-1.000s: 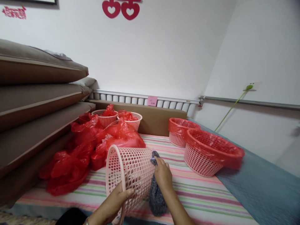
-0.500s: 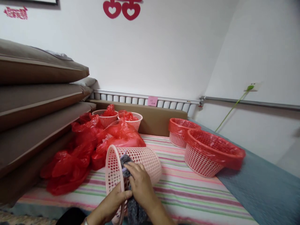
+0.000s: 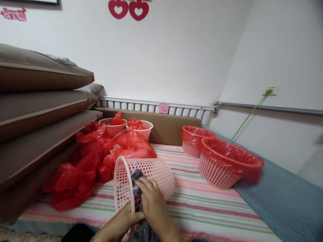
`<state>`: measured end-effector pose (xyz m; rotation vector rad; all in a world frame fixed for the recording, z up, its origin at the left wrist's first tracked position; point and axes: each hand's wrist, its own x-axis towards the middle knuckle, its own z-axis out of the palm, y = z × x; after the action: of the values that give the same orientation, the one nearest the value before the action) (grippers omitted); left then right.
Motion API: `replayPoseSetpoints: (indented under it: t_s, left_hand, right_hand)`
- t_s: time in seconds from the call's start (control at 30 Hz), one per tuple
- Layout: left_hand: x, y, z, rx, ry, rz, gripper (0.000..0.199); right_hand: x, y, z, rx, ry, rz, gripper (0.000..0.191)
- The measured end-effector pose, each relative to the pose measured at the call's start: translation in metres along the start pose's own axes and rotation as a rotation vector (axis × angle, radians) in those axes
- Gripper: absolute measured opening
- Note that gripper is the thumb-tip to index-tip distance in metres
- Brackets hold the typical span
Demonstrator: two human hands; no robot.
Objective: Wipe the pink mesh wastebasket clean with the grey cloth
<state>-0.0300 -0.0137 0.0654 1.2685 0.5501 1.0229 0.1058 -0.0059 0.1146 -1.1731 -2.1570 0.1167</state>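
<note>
A pale pink perforated plastic basket (image 3: pixel 157 171) lies on its side, its mouth turned to the left. My left hand (image 3: pixel 127 216) grips the rim near the bottom, thumb outside and the other fingers hidden within. A dark grey cloth (image 3: pixel 146 232) hangs down the basket's outer side. My right hand (image 3: pixel 155 203) is closed on this cloth and presses it against the wall just behind the rim. Beyond the basket lie crumpled red plastic bags (image 3: pixel 131 146).
Two baskets with red bag liners, one smaller (image 3: pixel 193 149) and one larger (image 3: pixel 219 171), stand to the right on a striped sheet (image 3: pixel 209 215). Stacked cushions (image 3: pixel 45 101) rise at the left. Two more pink baskets (image 3: pixel 146 133) holding red bags stand at the back near a radiator (image 3: pixel 121 102).
My right hand and the cloth have shifted slightly to the right and down along the basket wall. My left hand keeps its hold on the rim. The view has moved a little.
</note>
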Motion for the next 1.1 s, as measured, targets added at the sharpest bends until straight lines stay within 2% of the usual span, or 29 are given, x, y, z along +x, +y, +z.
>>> replayPoseSetpoints:
  t_s: [0.17,0.3,0.43,0.53,0.67,0.77,0.87,0.93,1.0,1.1]
  left_hand:
    - [-0.001,0.003,0.005,-0.068,-0.066,-0.029,0.065]
    - [0.000,0.015,0.018,-0.134,-0.130,-0.033,0.065]
    - [0.000,0.026,0.030,-0.147,-0.146,-0.020,0.064]
    - [-0.002,0.028,0.035,-0.108,-0.140,-0.001,0.061]
    - [-0.003,0.018,0.031,-0.115,-0.111,-0.038,0.058]
    - [0.001,0.008,0.021,-0.147,-0.061,-0.060,0.070]
    - [0.012,0.010,0.011,-0.100,0.160,-0.076,0.081]
    - [0.020,0.018,0.009,-0.046,0.264,-0.066,0.068]
    - [0.024,0.028,0.013,-0.042,0.251,-0.056,0.052]
    - [0.022,0.036,0.023,-0.146,0.175,-0.098,0.050]
  right_hand:
    - [0.000,0.024,0.007,-0.108,0.094,0.089,0.052]
    - [-0.003,0.067,0.011,-0.232,0.165,0.194,0.049]
    - [-0.007,0.115,0.007,-0.351,0.186,0.369,0.048]
    - [-0.006,0.136,0.002,-0.382,0.195,0.460,0.047]
    - [-0.001,0.140,-0.001,-0.383,0.193,0.496,0.045]
    - [-0.001,0.137,0.000,-0.376,0.186,0.497,0.045]
    - [-0.002,0.135,0.000,-0.367,0.181,0.506,0.046]
    - [-0.003,0.136,0.000,-0.358,0.178,0.511,0.047]
    - [-0.003,0.136,-0.001,-0.346,0.173,0.512,0.047]
    - [-0.003,0.135,-0.001,-0.318,0.156,0.502,0.047]
